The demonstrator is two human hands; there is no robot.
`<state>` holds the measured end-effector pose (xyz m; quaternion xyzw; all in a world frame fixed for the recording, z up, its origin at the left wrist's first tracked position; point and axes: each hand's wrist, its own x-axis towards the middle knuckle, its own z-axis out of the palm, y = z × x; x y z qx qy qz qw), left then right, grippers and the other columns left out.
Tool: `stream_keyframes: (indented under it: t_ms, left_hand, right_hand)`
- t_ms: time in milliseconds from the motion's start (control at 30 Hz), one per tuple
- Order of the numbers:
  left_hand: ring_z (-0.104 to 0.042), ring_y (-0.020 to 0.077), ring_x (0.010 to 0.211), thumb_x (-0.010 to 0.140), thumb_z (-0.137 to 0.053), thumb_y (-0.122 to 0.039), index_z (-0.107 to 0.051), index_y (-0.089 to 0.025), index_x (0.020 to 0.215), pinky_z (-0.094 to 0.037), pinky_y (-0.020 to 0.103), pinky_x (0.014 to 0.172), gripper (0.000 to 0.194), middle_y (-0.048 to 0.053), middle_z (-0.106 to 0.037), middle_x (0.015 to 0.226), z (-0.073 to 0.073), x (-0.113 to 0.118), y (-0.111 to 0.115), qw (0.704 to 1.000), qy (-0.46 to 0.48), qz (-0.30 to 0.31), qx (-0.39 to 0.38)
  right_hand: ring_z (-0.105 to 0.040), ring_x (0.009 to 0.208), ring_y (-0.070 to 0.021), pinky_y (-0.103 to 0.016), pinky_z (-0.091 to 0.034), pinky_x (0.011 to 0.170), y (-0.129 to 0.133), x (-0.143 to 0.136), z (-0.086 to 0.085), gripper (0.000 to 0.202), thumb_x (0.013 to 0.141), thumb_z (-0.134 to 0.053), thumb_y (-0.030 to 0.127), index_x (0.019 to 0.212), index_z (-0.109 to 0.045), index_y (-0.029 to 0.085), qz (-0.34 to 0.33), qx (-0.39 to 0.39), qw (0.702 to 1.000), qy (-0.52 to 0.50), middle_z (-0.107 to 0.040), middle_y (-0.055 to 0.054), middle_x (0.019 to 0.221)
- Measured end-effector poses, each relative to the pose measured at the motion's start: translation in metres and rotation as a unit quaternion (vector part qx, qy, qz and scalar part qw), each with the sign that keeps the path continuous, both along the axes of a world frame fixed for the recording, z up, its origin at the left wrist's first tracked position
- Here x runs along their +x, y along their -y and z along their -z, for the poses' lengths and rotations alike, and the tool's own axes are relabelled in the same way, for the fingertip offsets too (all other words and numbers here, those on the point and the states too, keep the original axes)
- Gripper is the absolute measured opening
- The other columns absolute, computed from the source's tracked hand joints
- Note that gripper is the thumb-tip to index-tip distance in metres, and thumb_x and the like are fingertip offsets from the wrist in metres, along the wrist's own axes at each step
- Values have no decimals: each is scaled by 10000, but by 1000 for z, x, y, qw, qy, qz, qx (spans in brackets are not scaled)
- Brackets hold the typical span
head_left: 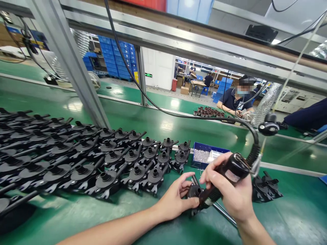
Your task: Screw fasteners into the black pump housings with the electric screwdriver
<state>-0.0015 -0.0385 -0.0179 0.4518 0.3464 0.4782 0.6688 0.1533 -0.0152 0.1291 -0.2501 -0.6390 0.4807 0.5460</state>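
Observation:
My right hand (231,190) is wrapped round a black corded electric screwdriver (233,170), tilted with its front end down to the left. Its tip meets a black plastic pump-like housing (195,191), though the exact contact point is hidden. With thumb and fingers, my left hand (176,197) grips that housing on the green bench. Just behind stands a blue bin (211,148) of small silvery screws (201,156), with a white piece inside. A metal rod (226,214) lies under the screwdriver.
Rows of similar black housings (109,178) cover the bench to the left; several more (267,185) sit at right. The screwdriver's cable (163,110) hangs across the view. A metal post (68,61) rises at left. Across the bench a masked person (237,98) handles parts.

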Motion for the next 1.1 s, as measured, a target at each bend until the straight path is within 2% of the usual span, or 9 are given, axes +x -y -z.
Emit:
stream_keyframes:
  t_ms: [133, 233, 400, 567, 600, 667, 767, 900, 1100]
  left_hand:
    - [-685, 282, 1152, 617, -1024, -314, -506, -254, 1393, -452, 499, 1160, 935, 29, -695, 1131, 1, 6, 7, 997, -69, -3, 18]
    - [-676, 284, 1137, 604, -1029, -340, -510, -254, 1352, -475, 481, 1111, 915, 27, -703, 1130, 2, 10, 12, 995, -92, -5, 40]
    - [-674, 296, 1181, 641, -1015, -339, -496, -246, 1352, -488, 484, 1112, 885, 61, -713, 1204, 3, 11, 14, 996, -78, -2, 53]
    - [-684, 302, 1174, 647, -1011, -308, -530, -237, 1270, -491, 468, 1084, 790, 63, -735, 1202, 0, 10, 12, 997, -53, 7, 60]
    - [-687, 301, 1158, 632, -1017, -296, -534, -237, 1234, -496, 453, 1059, 774, 57, -736, 1184, -2, 11, 12, 997, -46, 7, 55]
    - [-689, 289, 1102, 596, -1027, -265, -531, -237, 1154, -500, 418, 994, 748, 37, -728, 1128, -4, 13, 12, 999, -32, 6, 44]
    - [-668, 251, 1011, 560, -1028, -237, -513, -240, 1083, -478, 382, 924, 733, 4, -692, 1051, -8, 14, 13, 999, -25, 3, 28]
    - [-654, 252, 1027, 541, -1033, -247, -486, -251, 1090, -448, 389, 942, 775, -7, -670, 1047, -10, 14, 15, 999, -39, -1, 5]
    - [-655, 260, 1051, 561, -1030, -257, -492, -249, 1105, -445, 407, 974, 765, 2, -679, 1062, -9, 12, 17, 999, -40, 3, 12]
  right_hand:
    - [-731, 723, -189, -284, -603, 640, 0, 12, -16, 134, 967, -764, 178, 1023, -666, 250, 12, 30, 995, -91, -706, 18, 764]
    - [-729, 758, -196, -288, -594, 637, -4, 11, -13, 133, 975, -748, 165, 1044, -671, 249, 22, 48, 992, -117, -694, 14, 789]
    - [-740, 748, -201, -368, -618, 755, -15, -1, 6, 134, 1007, -727, 169, 1052, -642, 262, 9, 53, 996, -66, -698, 29, 795]
    - [-769, 858, -231, -403, -619, 839, -11, -10, 6, 128, 1010, -751, 187, 1046, -658, 267, 47, 48, 998, 17, -726, 6, 854]
    - [-767, 856, -229, -397, -619, 828, -9, -11, 6, 139, 1007, -760, 187, 1050, -657, 270, 49, 43, 997, 32, -726, 4, 861]
    - [-726, 723, -189, -336, -597, 689, -6, -15, 7, 140, 1016, -747, 178, 1044, -645, 270, 26, 30, 999, 30, -692, 17, 824]
    - [-570, 507, -116, -255, -467, 505, -3, -17, 12, 136, 1026, -693, 150, 1025, -619, 264, -16, 8, 1000, -24, -611, 54, 731]
    - [-550, 503, -117, -262, -444, 511, 3, -15, 16, 138, 997, -712, 170, 994, -608, 261, -12, -37, 997, -60, -609, 47, 736]
    - [-540, 502, -121, -265, -425, 502, 7, -13, 14, 158, 980, -759, 206, 981, -607, 252, -36, -39, 996, -70, -616, 35, 734]
